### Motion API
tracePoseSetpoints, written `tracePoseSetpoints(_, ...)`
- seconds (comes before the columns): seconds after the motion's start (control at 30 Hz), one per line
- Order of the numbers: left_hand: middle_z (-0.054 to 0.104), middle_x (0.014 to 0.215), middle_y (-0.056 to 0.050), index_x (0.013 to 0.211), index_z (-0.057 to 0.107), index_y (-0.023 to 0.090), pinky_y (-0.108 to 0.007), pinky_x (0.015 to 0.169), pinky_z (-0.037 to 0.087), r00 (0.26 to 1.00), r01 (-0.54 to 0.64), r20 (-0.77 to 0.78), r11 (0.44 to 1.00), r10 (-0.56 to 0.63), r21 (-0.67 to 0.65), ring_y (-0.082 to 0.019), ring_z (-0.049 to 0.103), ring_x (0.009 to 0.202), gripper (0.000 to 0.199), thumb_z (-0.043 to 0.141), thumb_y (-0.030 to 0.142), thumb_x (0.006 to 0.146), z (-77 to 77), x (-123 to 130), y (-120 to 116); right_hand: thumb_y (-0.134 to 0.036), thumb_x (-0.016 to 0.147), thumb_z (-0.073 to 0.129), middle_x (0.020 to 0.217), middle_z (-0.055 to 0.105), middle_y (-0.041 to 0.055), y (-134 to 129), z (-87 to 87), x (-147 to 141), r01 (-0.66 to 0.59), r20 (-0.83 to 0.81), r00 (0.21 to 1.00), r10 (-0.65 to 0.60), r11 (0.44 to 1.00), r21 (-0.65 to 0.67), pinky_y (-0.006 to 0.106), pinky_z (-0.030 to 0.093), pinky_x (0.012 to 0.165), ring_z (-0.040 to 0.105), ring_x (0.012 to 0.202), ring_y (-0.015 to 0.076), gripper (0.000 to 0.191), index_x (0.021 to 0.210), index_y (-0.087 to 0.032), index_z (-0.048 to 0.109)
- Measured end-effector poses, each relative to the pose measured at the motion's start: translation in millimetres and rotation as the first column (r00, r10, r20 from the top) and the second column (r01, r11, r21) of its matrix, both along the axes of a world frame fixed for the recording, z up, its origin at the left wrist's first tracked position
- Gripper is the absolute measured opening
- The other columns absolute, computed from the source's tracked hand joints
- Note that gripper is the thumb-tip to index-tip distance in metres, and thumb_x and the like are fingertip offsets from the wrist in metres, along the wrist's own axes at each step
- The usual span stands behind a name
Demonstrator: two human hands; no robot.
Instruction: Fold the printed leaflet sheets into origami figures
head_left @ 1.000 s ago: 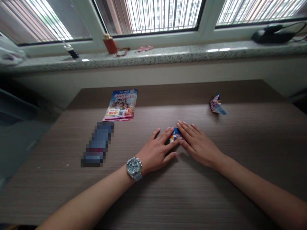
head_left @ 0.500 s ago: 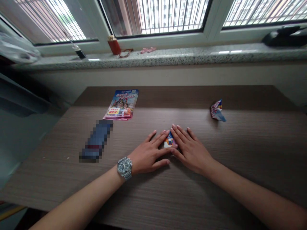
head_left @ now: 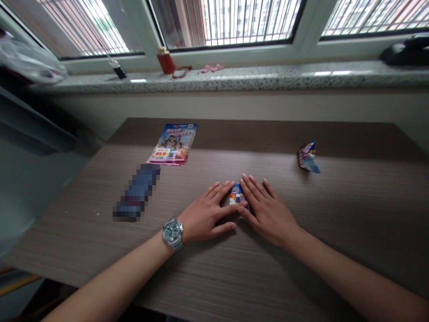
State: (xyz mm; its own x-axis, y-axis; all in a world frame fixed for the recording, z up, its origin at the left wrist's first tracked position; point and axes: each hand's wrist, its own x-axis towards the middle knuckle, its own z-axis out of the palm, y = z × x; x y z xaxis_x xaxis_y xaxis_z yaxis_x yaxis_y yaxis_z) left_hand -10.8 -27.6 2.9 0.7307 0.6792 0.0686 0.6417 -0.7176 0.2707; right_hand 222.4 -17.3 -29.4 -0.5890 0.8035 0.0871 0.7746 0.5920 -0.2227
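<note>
A small folded piece of printed paper (head_left: 236,195), blue at the top with orange, white and pink below, lies on the brown table (head_left: 201,281). My left hand (head_left: 209,212) rests flat over its left and lower edges, fingers stretched out, the index finger crossing its lower part. From the other side my right hand (head_left: 263,208) lies flat with its fingers over the paper's right edge. The fingertips of both hands nearly meet around it. Part of the paper is hidden under the fingers. A metal watch (head_left: 173,233) is on my left wrist.
Colourful flyers (head_left: 174,143) lie stacked at the back left, with a pixelated dark object (head_left: 137,192) in front of them. A folded paper piece (head_left: 308,157) stands at the right. Behind the table, a stone windowsill (head_left: 261,80) holds a red container (head_left: 166,61) and other small items.
The camera view has shifted slightly. My left fingers have drawn closer together, and the left index finger lies a little higher across the folded paper. My right hand stays nearly still.
</note>
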Motion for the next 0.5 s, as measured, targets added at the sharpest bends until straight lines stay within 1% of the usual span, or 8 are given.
tracePoseSetpoints(0.1,0.012,0.169,-0.007,0.152,0.041,0.034,-0.052,0.126,0.021,1.0,-0.005,-0.017,1.0,0.005,-0.004,-0.029,0.017,0.155,0.061,0.055,0.053,0.096,-0.8,0.3,-0.6,-0.058,0.103,0.027,0.167,0.017,0.0105,-0.4,0.0,-0.1,0.003,-0.01,1.0,-0.003,1.0,0.005,0.054,0.016,0.124,0.015,0.155,0.0246,0.073,0.162,-0.017,0.015)
tracePoseSetpoints(0.23,0.01,0.169,-0.007,0.155,0.036,0.034,-0.05,0.127,0.018,0.999,-0.003,-0.042,1.0,0.003,-0.012,-0.028,0.013,0.156,0.065,0.053,0.057,0.096,-2.8,-1.2,-1.7,-0.057,0.103,0.027,0.168,0.017,0.0103,-1.5,-0.2,-0.6,0.011,0.0,1.0,-0.011,1.0,0.01,0.053,0.015,0.125,0.015,0.155,0.024,0.072,0.162,-0.017,0.017)
tracePoseSetpoints(0.5,0.006,0.169,-0.006,0.154,0.037,0.034,-0.05,0.127,0.016,1.0,0.009,-0.011,1.0,-0.009,0.016,-0.027,0.012,0.156,0.065,0.051,0.06,0.096,-7.8,-3.1,-3.3,-0.059,0.103,0.028,0.168,0.017,0.0092,-2.9,-1.5,-0.5,0.024,0.032,0.999,-0.025,0.999,0.025,0.051,0.016,0.125,0.016,0.155,0.0228,0.073,0.161,-0.016,0.018)
